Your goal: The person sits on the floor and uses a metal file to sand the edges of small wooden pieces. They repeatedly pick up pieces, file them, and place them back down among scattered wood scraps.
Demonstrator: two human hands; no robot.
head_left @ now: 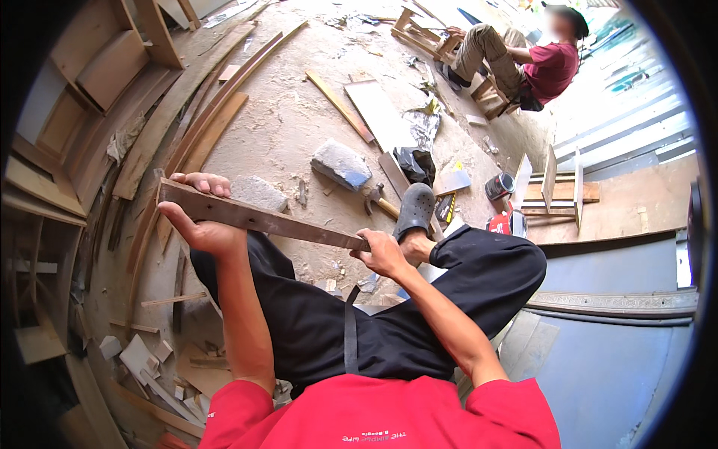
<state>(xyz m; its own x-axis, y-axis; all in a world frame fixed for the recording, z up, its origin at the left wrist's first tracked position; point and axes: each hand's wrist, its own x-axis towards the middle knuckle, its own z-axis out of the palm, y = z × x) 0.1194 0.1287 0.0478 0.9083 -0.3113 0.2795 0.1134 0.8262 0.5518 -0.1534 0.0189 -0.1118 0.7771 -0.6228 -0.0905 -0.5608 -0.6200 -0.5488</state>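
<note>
The left hand (pixel 213 236) holds the left end of a dark wooden strip (pixel 273 221), fingers beyond, thumb nearside; the right hand (pixel 385 254) pinches its right end. The strip slants above the trousers (pixel 321 337). Supporting both ends evenly should keep it steady, clear of the hammer (pixel 386 206) farther off.

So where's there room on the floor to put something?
The floor between the orange plank and the yellow strip looks barest, though a bit messy. It's crowded around the hammer, grey block and shoe, and among the wood scraps lower left.
</note>
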